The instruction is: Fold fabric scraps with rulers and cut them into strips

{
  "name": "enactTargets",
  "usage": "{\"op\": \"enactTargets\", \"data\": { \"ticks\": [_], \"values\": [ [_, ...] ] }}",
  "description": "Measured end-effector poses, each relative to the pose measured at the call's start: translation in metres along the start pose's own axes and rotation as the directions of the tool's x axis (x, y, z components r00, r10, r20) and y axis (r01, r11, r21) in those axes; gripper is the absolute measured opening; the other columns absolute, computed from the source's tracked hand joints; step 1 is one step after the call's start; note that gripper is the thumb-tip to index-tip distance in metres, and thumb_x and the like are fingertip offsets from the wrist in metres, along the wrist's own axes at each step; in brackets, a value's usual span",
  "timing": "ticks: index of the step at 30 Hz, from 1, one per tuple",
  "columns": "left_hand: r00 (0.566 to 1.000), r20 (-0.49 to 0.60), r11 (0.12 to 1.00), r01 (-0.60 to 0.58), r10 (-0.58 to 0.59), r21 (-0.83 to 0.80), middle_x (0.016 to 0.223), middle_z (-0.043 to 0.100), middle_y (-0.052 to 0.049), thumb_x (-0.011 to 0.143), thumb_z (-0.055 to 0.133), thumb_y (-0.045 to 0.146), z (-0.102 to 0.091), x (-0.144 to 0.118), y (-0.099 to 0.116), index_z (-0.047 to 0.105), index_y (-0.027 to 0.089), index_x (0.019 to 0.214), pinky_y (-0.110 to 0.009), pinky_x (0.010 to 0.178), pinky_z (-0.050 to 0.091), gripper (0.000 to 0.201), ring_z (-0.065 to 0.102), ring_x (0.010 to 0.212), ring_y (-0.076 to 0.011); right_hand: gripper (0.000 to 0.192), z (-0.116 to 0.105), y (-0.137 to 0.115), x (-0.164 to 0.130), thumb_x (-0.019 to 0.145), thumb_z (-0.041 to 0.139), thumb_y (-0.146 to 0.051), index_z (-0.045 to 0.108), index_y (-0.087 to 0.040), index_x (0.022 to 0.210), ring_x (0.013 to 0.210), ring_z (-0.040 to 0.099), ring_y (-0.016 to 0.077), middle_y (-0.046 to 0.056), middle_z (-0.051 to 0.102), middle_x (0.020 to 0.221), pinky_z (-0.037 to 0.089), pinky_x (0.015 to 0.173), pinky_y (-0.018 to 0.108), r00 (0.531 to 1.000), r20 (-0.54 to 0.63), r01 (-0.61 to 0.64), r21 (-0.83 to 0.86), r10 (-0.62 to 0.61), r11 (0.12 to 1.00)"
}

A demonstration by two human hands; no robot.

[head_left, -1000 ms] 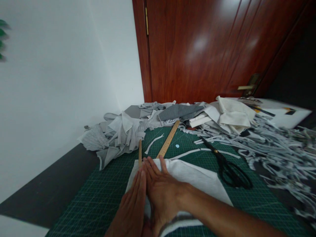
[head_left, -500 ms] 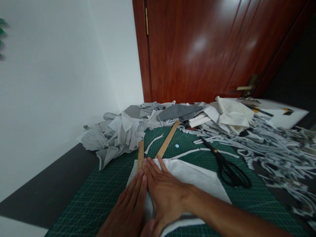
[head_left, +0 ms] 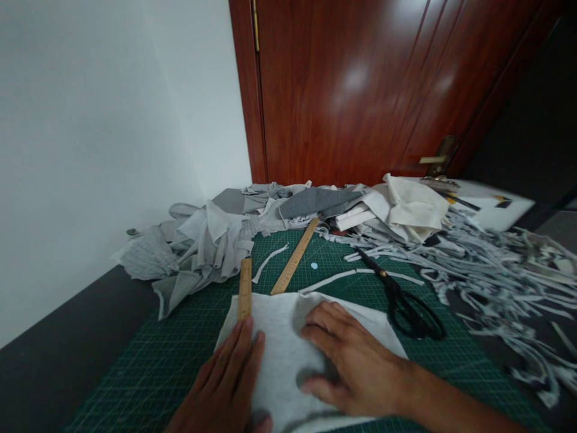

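Observation:
A pale grey cloth (head_left: 279, 337) lies spread on the green cutting mat (head_left: 135, 379). My left hand (head_left: 225, 379) rests flat along the cloth's left side, fingers stretched out over a wooden ruler (head_left: 244, 288). The ruler's far end sticks out beyond my fingertips; the rest is hidden under the hand. Over the right part of the cloth is my right hand (head_left: 356, 361), fingers slightly bent and thumb apart, with nothing seen in it. Past the cloth's far edge lies a second wooden ruler (head_left: 295, 255). Black scissors (head_left: 401, 300) lie to the right of the cloth.
Crumpled grey fabric (head_left: 202, 240) is heaped at the left, with more cloth pieces (head_left: 406, 207) along the back by the wooden door (head_left: 342, 90). Many thin fabric strips (head_left: 491, 264) pile up on the right. A white wall (head_left: 90, 120) stands at the left.
My right hand has moved right, away from my left hand, baring the middle of the cloth. My left hand stays on the ruler. The view has shifted slightly.

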State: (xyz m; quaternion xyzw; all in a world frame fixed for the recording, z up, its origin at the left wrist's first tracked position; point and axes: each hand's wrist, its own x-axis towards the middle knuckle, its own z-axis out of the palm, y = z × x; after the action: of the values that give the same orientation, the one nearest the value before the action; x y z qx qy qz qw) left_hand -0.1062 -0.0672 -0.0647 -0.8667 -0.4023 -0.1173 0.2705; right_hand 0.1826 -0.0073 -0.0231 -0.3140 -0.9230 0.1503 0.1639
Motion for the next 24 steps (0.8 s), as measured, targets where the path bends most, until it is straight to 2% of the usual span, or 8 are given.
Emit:
{"op": "enactTargets", "data": {
  "ticks": [4, 8, 9, 11, 13, 15, 17, 24],
  "values": [
    [0.998, -0.062, 1.0, 0.0, -0.001, -0.029, 0.165, 0.044, -0.023, 0.092, 0.057, 0.053, 0.015, -0.009, -0.003, 0.033, 0.008, 0.164, -0.04, 0.106, 0.053, 0.088, 0.052, 0.145, -0.0371, 0.119, -0.016, 0.017, -0.015, 0.07, 0.081, -0.079, 0.045, -0.01, 0.16, 0.152, 0.034, 0.0484, 0.027, 0.038, 0.166, 0.028, 0.124, 0.067, 0.97, 0.106, -0.219, -0.017, 0.22, 0.975],
    [0.991, -0.129, 0.987, 0.024, -0.045, -0.159, 0.166, 0.044, -0.019, 0.087, 0.058, 0.043, 0.01, 0.004, -0.006, 0.042, 0.016, 0.159, -0.047, 0.107, 0.051, 0.079, 0.053, 0.143, -0.0388, 0.131, -0.022, 0.026, -0.019, 0.071, 0.076, -0.085, 0.027, -0.014, 0.169, 0.162, 0.008, 0.0468, 0.026, 0.011, 0.177, 0.007, 0.129, 0.068, 0.948, 0.19, -0.254, -0.032, 0.255, 0.967],
    [0.99, -0.129, 0.979, 0.028, -0.055, -0.203, 0.163, 0.048, -0.018, 0.086, 0.058, 0.038, 0.004, 0.017, -0.008, 0.048, 0.019, 0.154, -0.049, 0.106, 0.051, 0.071, 0.055, 0.141, -0.0385, 0.131, -0.021, 0.026, -0.018, 0.072, 0.075, -0.085, 0.025, -0.013, 0.169, 0.163, 0.006, 0.0452, 0.026, 0.009, 0.177, 0.004, 0.13, 0.066, 0.952, 0.187, -0.243, -0.029, 0.244, 0.97],
    [0.991, 0.067, 0.945, 0.131, -0.117, -0.3, 0.161, 0.052, -0.011, 0.09, 0.057, 0.022, -0.01, 0.056, -0.011, 0.06, 0.027, 0.143, -0.05, 0.111, 0.048, 0.053, 0.055, 0.141, -0.0341, 0.129, -0.02, 0.025, -0.017, 0.075, 0.073, -0.085, 0.024, -0.011, 0.169, 0.163, 0.006, 0.0422, 0.026, 0.009, 0.176, -0.001, 0.13, 0.063, 0.962, 0.167, -0.216, -0.021, 0.216, 0.976],
    [0.977, 0.155, 0.874, 0.203, -0.148, -0.442, 0.136, 0.07, -0.01, 0.089, 0.052, 0.01, -0.017, 0.107, -0.016, 0.071, 0.024, 0.123, -0.045, 0.105, 0.051, 0.042, 0.067, 0.122, -0.0284, 0.127, -0.018, 0.023, -0.016, 0.077, 0.071, -0.086, 0.025, -0.01, 0.168, 0.163, 0.007, 0.0405, 0.027, 0.011, 0.175, -0.001, 0.13, 0.06, 0.969, 0.145, -0.201, -0.017, 0.201, 0.979],
    [0.934, 0.328, 0.808, 0.299, -0.14, -0.507, 0.11, 0.075, -0.01, 0.093, 0.053, 0.008, -0.015, 0.159, -0.021, 0.073, 0.018, 0.106, -0.039, 0.095, 0.055, 0.026, 0.07, 0.107, -0.0253, 0.126, -0.017, 0.022, -0.017, 0.078, 0.069, -0.086, 0.026, -0.009, 0.168, 0.163, 0.008, 0.0399, 0.027, 0.013, 0.174, 0.001, 0.131, 0.06, 0.97, 0.139, -0.2, -0.013, 0.199, 0.98],
    [0.926, 0.361, 0.811, 0.292, -0.108, -0.508, 0.097, 0.075, -0.009, 0.091, 0.063, 0.011, -0.003, 0.202, -0.024, 0.073, 0.015, 0.094, -0.038, 0.087, 0.056, 0.01, 0.071, 0.095, -0.025, 0.124, -0.017, 0.022, -0.018, 0.079, 0.067, -0.087, 0.027, -0.01, 0.168, 0.163, 0.009, 0.0399, 0.026, 0.013, 0.175, 0.004, 0.131, 0.06, 0.971, 0.128, -0.202, -0.011, 0.201, 0.979],
    [0.858, 0.486, 0.767, 0.197, 0.167, -0.611, 0.093, 0.072, -0.002, 0.1, 0.071, 0.034, 0.036, 0.257, -0.024, 0.07, 0.015, 0.099, -0.033, 0.074, 0.061, 0.02, 0.07, 0.078, -0.0156, 0.114, -0.02, 0.022, -0.021, 0.086, 0.061, -0.085, 0.034, -0.008, 0.166, 0.163, 0.014, 0.0386, 0.029, 0.02, 0.174, 0.005, 0.131, 0.057, 0.976, 0.1, -0.198, 0.02, 0.195, 0.98]
  ]
}}
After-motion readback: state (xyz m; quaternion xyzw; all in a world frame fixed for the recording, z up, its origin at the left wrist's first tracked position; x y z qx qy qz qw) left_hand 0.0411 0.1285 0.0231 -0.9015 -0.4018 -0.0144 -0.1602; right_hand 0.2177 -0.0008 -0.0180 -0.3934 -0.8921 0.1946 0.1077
